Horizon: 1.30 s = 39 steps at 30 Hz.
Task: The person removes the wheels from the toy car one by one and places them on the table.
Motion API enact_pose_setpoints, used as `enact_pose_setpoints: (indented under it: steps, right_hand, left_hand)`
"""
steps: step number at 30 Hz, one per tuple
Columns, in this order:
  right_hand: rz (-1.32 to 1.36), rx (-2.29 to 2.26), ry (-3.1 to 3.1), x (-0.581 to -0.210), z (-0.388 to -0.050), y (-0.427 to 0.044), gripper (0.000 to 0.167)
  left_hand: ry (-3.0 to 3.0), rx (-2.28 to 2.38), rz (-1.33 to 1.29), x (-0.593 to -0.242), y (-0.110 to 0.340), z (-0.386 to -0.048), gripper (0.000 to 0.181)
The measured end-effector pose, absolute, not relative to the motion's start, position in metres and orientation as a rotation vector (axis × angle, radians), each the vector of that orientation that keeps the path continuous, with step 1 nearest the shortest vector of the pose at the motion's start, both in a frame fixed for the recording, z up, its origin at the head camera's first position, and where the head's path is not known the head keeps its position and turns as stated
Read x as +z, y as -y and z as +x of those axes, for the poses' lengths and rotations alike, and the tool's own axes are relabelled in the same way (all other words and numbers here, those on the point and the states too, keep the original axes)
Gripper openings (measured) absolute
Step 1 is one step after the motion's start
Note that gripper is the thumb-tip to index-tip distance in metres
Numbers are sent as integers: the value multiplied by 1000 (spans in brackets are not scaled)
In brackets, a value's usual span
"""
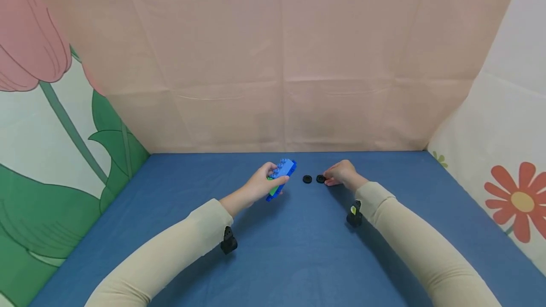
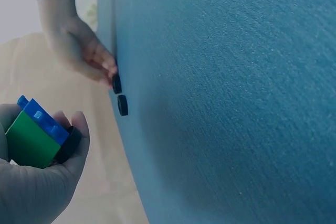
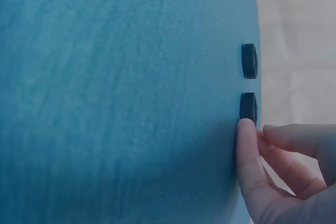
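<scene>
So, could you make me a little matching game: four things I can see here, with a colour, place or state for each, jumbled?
1. Left hand
2. Right hand
3. Toy bricks
4. Untouched wheel

A. Lying flat on the blue table
B. Mostly blue and green
C. Gripping the bricks
D. Close against the other wheel

Pairs: 1-C, 2-D, 3-B, 4-A
</scene>
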State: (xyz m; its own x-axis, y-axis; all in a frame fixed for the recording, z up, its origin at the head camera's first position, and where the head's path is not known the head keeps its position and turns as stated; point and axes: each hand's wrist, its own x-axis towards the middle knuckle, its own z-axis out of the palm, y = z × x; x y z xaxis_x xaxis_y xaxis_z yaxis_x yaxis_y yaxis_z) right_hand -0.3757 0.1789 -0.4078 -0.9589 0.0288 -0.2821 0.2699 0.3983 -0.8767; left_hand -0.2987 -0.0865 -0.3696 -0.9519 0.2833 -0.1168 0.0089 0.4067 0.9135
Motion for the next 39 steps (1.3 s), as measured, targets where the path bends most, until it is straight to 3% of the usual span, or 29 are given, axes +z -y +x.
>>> enact_pose_setpoints:
  steps: [18,31,39]
  right_hand:
    - [-14,-1648,-2386,-370,-358,-166,40]
    - [-331,-1772,-2015,-343,-326,-143,54]
    - [-261,-1750,-1926,-338,-318,-139,48]
  left_hand:
    - [-2603,1487,287,-370,92,-301,49]
    - [-2617,1385,363,-365,90,-304,55]
    - [-2605,1339,482,-359,91,-302,50]
